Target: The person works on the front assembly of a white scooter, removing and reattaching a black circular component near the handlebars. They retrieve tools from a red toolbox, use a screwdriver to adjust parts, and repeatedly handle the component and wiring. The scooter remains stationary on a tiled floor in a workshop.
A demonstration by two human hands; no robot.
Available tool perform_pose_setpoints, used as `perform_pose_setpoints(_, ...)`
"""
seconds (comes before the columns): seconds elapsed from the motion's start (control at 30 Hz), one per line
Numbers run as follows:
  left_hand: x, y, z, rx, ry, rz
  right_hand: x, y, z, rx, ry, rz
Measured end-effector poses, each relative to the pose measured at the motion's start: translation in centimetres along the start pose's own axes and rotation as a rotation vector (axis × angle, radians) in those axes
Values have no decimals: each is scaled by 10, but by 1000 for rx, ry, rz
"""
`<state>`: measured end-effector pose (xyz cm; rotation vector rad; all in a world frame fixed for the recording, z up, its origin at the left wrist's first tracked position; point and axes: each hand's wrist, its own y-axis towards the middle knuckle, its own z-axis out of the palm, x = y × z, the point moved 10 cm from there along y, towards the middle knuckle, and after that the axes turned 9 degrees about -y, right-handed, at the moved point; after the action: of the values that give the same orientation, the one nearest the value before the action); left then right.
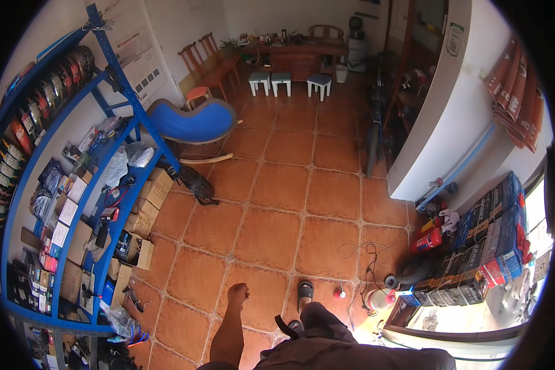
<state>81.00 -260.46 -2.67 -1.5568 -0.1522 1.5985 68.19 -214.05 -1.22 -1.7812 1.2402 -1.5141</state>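
Note:
My left hand (pixel 238 294) hangs low over the terracotta floor tiles (pixel 262 286), its fingers curled; whether anything small is inside it cannot be made out. My right hand is out of view. Below me are my sandalled feet, one black sandal (pixel 305 291) in front of the other. To the right of the feet a small red and white object (pixel 340 292) with a thin upright rod stands on the floor, near a loose dark cable (pixel 372 263) and a round cream-coloured tank or canister (pixel 378 299).
Blue metal shelving (pixel 134 106) with tyres and boxed parts lines the left. A blue rocking seat (pixel 194 121) and a black motorcycle-type part (pixel 195 182) stand beside it. At right are fire extinguishers (pixel 428 240), stacked cartons (pixel 471 249) and a bicycle wheel (pixel 373 148); stools (pixel 281 78) and a wooden desk (pixel 296 60) are at the back.

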Motion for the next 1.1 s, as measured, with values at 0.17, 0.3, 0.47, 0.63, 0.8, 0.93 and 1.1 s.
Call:
perform_pose_setpoints(0.17, -37, 88, 56, 40, 105, 52, 31, 60, -57, 118, -14, 54)
perform_pose_setpoints(0.3, 9, 99, 15, -162, 36, -523, 64, 78, -100, 293, -58, 63)
perform_pose_setpoints(0.47, -12, 156, -17, -122, 382, -497, 120, 90, -165, 338, -126, 15)
perform_pose_setpoints(0.63, -35, 289, 23, 52, 486, -620, 151, 104, -232, -301, 230, 217)
perform_pose_setpoints(0.8, -144, 403, 123, 114, 624, -630, 177, 93, -163, -599, 434, 479)
perform_pose_setpoints(0.93, -257, 518, 270, 336, 685, -277, 226, 85, -84, -457, 528, 601)
perform_pose_setpoints(1.1, -310, 573, 388, 369, 714, -217, 278, 50, -43, -838, 818, 638)
